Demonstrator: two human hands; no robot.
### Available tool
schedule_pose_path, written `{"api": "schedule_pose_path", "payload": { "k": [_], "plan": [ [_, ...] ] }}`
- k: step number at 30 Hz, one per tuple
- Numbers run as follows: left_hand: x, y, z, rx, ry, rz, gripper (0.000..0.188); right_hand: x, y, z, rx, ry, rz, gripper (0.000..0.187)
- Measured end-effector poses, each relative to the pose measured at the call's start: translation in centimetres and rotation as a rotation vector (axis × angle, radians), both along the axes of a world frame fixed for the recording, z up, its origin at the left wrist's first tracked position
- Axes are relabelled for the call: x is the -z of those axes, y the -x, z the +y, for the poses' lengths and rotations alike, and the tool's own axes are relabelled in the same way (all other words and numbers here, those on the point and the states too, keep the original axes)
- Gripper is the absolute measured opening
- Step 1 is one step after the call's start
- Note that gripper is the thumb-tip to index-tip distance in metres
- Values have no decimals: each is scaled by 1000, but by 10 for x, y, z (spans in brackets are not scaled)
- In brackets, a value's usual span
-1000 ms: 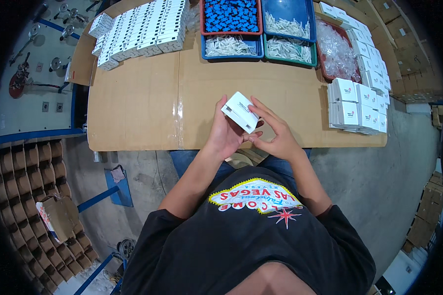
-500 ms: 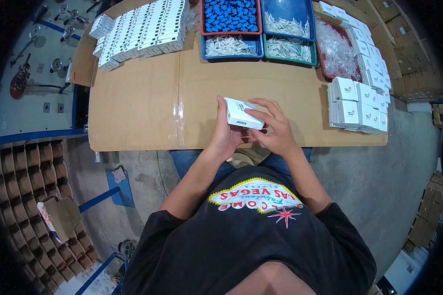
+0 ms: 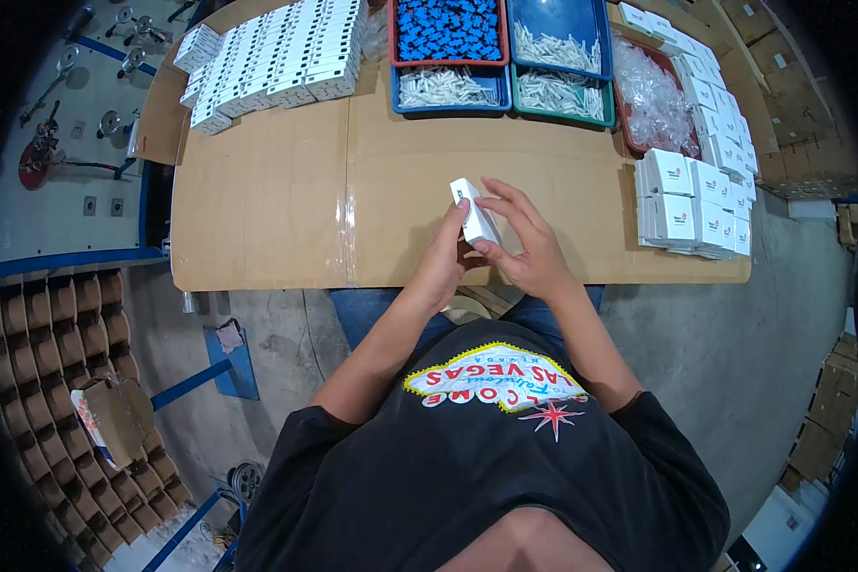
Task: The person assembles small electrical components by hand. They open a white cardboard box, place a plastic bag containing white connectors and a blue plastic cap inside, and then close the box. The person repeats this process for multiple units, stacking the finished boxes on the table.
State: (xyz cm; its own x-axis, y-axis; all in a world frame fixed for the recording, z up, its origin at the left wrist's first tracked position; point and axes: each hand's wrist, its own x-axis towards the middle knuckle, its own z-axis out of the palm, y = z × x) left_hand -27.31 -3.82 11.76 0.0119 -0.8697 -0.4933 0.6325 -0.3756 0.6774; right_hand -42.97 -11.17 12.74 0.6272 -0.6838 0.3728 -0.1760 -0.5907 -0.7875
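Observation:
A small white box point(image 3: 480, 221) is held up between my two hands, above the near edge of the cardboard-covered table point(image 3: 276, 210). It stands tilted, one narrow side facing up. My left hand point(image 3: 442, 250) grips it from the left, thumb pressed on that narrow side. On the other side, my right hand point(image 3: 534, 246) pinches the lower end with the thumb while its index and middle fingers reach over the top. The box hides part of the left fingers.
Rows of white boxes point(image 3: 276, 59) fill the far left. Trays hold blue pieces point(image 3: 448, 30), white slim pieces point(image 3: 446, 89) and clear plastic bags point(image 3: 653, 95). White boxes point(image 3: 675, 217) are stacked at the right edge. A divided cardboard rack point(image 3: 43, 334) stands lower left.
The white box has been turned: its broad printed face showed upward before, and now a narrow side does. Both hands stay near the same place, fingers shifted around it.

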Motion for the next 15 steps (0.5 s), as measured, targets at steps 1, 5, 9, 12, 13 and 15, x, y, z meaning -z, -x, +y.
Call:
{"api": "schedule_pose_path", "payload": {
  "k": [1, 5, 9, 12, 13, 15],
  "plan": [
    [-1, 1, 1, 15, -22, 35, 56, 2, 0, 1, -7, -40, -22, 60],
    [-1, 13, -1, 62, -16, -49, 58, 0, -5, 6, -5, -127, -64, 60],
    [-9, 20, -3, 3, 8, 8, 60, 14, -6, 6, 13, 69, -17, 55],
    [-6, 19, -3, -4, -16, 56, 56, 23, -9, 8, 29, 123, -43, 54],
    [-6, 20, -2, -9, -21, 56, 56, 23, -10, 8, 32, 125, -47, 53],
    [-5, 19, -2, 1, -31, 59, 56, 23, -11, 10, 40, 129, -54, 53]
  ]
}}
